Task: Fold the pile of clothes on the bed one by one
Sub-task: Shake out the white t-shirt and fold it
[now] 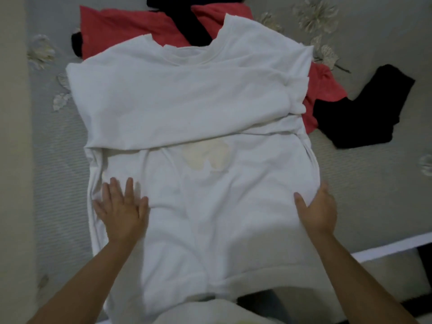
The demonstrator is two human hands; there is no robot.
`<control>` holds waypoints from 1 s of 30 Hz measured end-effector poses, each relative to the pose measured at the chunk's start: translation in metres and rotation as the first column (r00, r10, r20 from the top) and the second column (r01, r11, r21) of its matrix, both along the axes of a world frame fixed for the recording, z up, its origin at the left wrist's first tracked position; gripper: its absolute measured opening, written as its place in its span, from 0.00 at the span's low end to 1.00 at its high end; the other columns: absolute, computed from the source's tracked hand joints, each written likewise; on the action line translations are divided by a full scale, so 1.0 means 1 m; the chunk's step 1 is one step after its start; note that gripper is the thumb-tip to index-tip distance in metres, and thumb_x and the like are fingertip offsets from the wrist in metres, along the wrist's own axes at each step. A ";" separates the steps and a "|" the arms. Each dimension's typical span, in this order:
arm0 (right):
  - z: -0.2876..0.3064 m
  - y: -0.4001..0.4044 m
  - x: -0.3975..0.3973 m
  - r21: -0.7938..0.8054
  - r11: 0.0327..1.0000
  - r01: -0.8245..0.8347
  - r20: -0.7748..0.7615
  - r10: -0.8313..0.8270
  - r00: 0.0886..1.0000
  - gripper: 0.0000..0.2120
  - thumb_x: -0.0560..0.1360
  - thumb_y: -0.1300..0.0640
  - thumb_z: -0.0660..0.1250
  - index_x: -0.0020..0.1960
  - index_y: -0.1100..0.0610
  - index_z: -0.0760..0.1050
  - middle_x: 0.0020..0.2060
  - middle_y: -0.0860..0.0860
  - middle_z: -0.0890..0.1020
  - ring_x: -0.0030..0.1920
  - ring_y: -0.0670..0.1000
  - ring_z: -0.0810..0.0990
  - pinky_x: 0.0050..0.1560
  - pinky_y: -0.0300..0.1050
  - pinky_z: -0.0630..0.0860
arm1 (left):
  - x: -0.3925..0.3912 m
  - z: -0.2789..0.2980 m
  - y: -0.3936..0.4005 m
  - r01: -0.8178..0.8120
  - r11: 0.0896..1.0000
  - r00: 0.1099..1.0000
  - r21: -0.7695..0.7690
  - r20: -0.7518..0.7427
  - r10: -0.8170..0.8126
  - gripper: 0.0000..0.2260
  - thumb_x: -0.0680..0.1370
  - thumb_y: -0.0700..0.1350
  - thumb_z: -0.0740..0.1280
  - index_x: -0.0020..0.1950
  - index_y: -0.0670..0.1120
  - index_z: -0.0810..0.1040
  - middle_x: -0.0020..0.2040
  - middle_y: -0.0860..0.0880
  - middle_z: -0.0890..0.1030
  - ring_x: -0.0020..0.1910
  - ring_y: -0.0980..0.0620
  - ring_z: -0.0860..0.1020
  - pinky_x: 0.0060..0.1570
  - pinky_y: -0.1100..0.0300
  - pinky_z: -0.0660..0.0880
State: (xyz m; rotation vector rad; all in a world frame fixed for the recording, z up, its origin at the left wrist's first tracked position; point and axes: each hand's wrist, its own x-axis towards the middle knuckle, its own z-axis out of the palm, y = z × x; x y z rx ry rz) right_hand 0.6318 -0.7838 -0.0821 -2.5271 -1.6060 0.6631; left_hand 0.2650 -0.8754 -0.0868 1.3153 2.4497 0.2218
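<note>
A white shirt (198, 108) lies spread across the bed, neck away from me, with its sleeves folded across the chest. A pale print shows just below the folded sleeve. My left hand (120, 206) rests flat, fingers spread, on the shirt's lower left part. My right hand (319, 211) sits at the shirt's right side edge, thumb on top and fingers curled around the fabric edge. The hem hangs over the near bed edge. Behind the shirt lie a red garment (121, 29) and a black garment (198, 29), partly covered by it.
Another black garment (364, 108) lies on the bed to the right, next to a red piece (325, 90). The bedspread (374, 183) is grey-beige with flower patterns. The bed's white edge (392, 249) runs at the lower right; a wall stands at the left.
</note>
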 end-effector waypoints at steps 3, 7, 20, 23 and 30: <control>0.002 -0.042 0.006 -0.030 0.995 0.098 0.024 -0.098 0.995 0.35 0.73 0.48 0.66 0.71 0.63 0.55 0.60 0.66 0.73 0.57 0.65 0.74 0.56 0.58 0.72 | 0.012 0.001 -0.052 -0.212 0.973 0.977 -0.092 -0.014 0.212 0.34 0.70 0.56 0.54 0.71 0.39 0.62 0.71 0.30 0.57 0.71 0.31 0.53 0.66 0.35 0.47; 0.005 -0.073 0.016 -0.106 0.992 0.062 -0.040 -0.066 0.997 0.36 0.74 0.45 0.62 0.73 0.59 0.50 0.63 0.63 0.73 0.58 0.65 0.74 0.57 0.57 0.70 | 0.035 0.008 -0.101 -0.448 0.889 0.892 -0.095 0.017 0.452 0.38 0.70 0.61 0.58 0.73 0.41 0.57 0.68 0.27 0.59 0.64 0.28 0.62 0.62 0.36 0.58; 0.023 -0.091 0.092 -0.185 0.960 -0.212 0.019 0.219 0.975 0.28 0.78 0.50 0.58 0.73 0.58 0.54 0.56 0.68 0.75 0.54 0.67 0.75 0.52 0.53 0.70 | -0.013 0.025 -0.183 -0.233 0.945 0.958 -0.230 0.115 0.264 0.38 0.73 0.45 0.69 0.75 0.45 0.50 0.61 0.28 0.71 0.56 0.29 0.72 0.53 0.43 0.67; 0.020 -0.096 0.106 -0.172 0.979 -0.111 -0.036 0.106 0.994 0.26 0.79 0.52 0.56 0.73 0.59 0.55 0.61 0.68 0.72 0.58 0.68 0.73 0.57 0.55 0.69 | -0.008 0.021 -0.181 -0.287 0.932 0.933 -0.221 0.155 0.324 0.37 0.73 0.44 0.69 0.75 0.45 0.50 0.61 0.27 0.70 0.55 0.27 0.72 0.54 0.42 0.66; 0.019 -0.166 0.099 -0.115 0.982 0.148 -0.247 -0.173 0.954 0.42 0.72 0.52 0.69 0.75 0.60 0.46 0.71 0.62 0.61 0.69 0.62 0.63 0.67 0.52 0.61 | 0.022 0.022 -0.231 -0.500 0.860 0.841 -0.096 0.182 0.509 0.40 0.74 0.52 0.67 0.75 0.46 0.44 0.70 0.37 0.65 0.63 0.32 0.69 0.60 0.44 0.65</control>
